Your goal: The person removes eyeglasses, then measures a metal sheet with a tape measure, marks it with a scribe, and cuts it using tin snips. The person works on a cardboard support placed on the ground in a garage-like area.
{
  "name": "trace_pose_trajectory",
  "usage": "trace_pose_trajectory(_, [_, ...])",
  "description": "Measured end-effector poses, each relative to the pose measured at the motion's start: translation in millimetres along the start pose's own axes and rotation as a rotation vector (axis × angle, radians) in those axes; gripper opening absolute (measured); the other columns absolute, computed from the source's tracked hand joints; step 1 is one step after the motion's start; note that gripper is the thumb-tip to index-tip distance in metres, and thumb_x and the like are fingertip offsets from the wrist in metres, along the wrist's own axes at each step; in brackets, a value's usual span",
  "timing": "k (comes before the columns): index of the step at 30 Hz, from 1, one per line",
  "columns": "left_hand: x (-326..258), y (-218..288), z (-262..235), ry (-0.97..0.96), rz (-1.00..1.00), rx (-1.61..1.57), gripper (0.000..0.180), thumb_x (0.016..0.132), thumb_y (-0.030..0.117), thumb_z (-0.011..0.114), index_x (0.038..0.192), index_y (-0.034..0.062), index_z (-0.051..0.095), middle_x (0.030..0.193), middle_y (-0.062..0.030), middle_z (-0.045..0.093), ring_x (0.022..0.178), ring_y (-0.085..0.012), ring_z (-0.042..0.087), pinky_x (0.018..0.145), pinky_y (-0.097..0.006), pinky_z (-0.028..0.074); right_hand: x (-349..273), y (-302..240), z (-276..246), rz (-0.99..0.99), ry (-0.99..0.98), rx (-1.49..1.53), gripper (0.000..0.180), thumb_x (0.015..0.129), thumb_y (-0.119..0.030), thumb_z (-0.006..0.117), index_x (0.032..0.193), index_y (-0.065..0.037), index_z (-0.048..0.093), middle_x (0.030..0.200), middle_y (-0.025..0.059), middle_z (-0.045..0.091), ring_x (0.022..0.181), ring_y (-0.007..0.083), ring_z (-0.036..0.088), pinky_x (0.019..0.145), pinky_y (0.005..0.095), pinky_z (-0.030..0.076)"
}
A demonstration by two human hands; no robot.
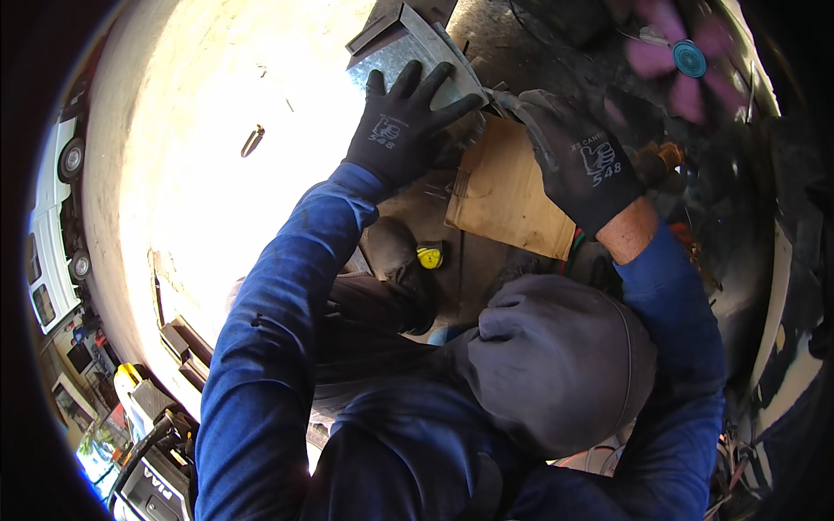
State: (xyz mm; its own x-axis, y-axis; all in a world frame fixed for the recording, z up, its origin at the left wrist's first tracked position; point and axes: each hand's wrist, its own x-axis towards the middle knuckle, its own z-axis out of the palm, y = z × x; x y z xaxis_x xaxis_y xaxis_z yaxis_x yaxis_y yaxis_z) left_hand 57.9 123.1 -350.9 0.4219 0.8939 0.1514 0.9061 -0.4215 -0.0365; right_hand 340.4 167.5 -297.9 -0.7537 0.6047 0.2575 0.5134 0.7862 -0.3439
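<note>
A bent piece of shiny sheet metal [382, 74] with a raised edge lies ahead of me. My left hand [395, 130], in a dark glove, rests on it with the fingers spread. At the metal's right corner is my right hand [584, 156], gloved too, its fingers curled around a thin greyish thing whose kind I cannot make out. Below both hands is a light-brown wooden board [508, 195], partly behind the right glove.
A yellow tape measure [430, 254] lies near my feet. On the sunlit floor to the left is a small dark tool [253, 141]. A pink-bladed fan [689, 59] stands at the far right. A white van [50, 234] is at the left edge.
</note>
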Motion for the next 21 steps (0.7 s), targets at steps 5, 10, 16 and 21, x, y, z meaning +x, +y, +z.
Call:
trace_pose_trajectory(5, [0, 1, 0, 0.03, 0.005, -0.018, 0.062, 0.094, 0.054, 0.071, 0.153, 0.0428, 0.054, 0.163, -0.0152, 0.049, 0.142, -0.0437, 0.052, 0.106, -0.071, 0.04, -8, 4, -23, 0.176, -0.301, 0.103, 0.051, 0.098, -0.009, 0.058, 0.149, -0.009, 0.056, 0.134, 0.0254, 0.067, 0.119, 0.0431, 0.067, 0.101, 0.0495, 0.057])
trace_pose_trajectory(10, [2, 1, 0, 0.021, 0.01, 0.013, 0.058, 0.096, 0.054, 0.07, 0.151, 0.0418, 0.057, 0.162, -0.015, 0.05, 0.142, -0.0437, 0.052, 0.104, -0.069, 0.041, 13, 11, -19, 0.07, 0.023, 0.095, 0.048, 0.098, -0.012, 0.057, 0.147, -0.008, 0.058, 0.12, 0.0244, 0.072, 0.109, 0.0448, 0.069, 0.097, 0.0515, 0.057])
trace_pose_trajectory(16, [2, 2, -2, 0.039, 0.008, -0.02, 0.062, 0.094, 0.054, 0.071, 0.153, 0.0417, 0.055, 0.161, -0.0146, 0.05, 0.142, -0.0431, 0.051, 0.105, -0.068, 0.041, 35, 5, 10, 0.118, 0.012, 0.051, 0.049, 0.096, -0.01, 0.058, 0.144, -0.008, 0.06, 0.126, 0.023, 0.071, 0.111, 0.0417, 0.069, 0.1, 0.0509, 0.056])
trace_pose_trajectory(21, [3, 2, -2, 0.035, 0.011, 0.028, 0.068, 0.091, 0.058, 0.073, 0.155, 0.0428, 0.053, 0.161, -0.0141, 0.049, 0.142, -0.0431, 0.051, 0.105, -0.068, 0.041, 21, 0, 1, 0.094, -0.056, 0.074, 0.048, 0.097, -0.01, 0.058, 0.144, -0.007, 0.06, 0.127, 0.0241, 0.07, 0.114, 0.0408, 0.069, 0.1, 0.05, 0.056])
